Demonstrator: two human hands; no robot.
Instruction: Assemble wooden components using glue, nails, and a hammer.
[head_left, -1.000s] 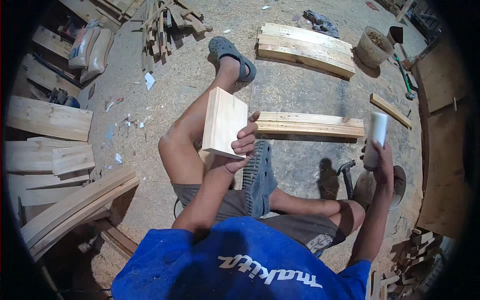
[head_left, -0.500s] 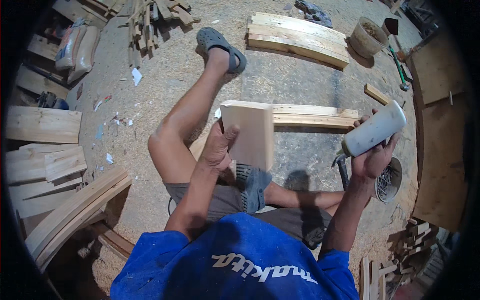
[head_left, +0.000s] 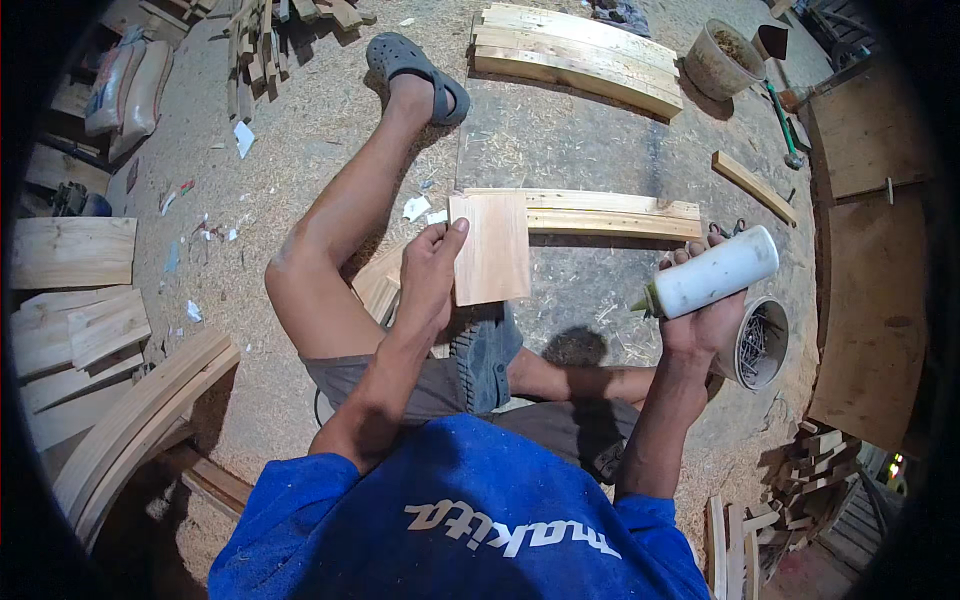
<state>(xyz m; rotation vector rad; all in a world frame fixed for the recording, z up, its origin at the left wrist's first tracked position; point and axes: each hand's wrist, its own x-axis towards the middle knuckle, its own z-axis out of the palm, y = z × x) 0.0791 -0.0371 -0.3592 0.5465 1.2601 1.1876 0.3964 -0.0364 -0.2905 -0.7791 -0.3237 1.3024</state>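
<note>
My left hand (head_left: 432, 270) grips a small rectangular wooden board (head_left: 492, 250) by its left edge, thumb on the face toward me. In my right hand (head_left: 705, 325) lies a white squeeze bottle (head_left: 715, 272) with a greenish nozzle, tilted so the nozzle points left toward the board. The fingers curl around the bottle from behind. Beyond the board, long wooden strips (head_left: 610, 215) lie side by side on the floor, partly hidden by it. Close to my right wrist stands a bucket of nails (head_left: 757, 345).
A stack of thick planks (head_left: 575, 60) lies at the far side, beside a dirty bucket (head_left: 722, 62). A green-handled hammer (head_left: 785, 125) and a short wood strip (head_left: 755, 187) are at the right. Curved wooden pieces (head_left: 145, 425) and boards (head_left: 75, 252) sit at the left.
The board has turned, so its broad face now shows more squarely. The bottle has moved left and down and lies closer to level. Both hands keep their hold.
</note>
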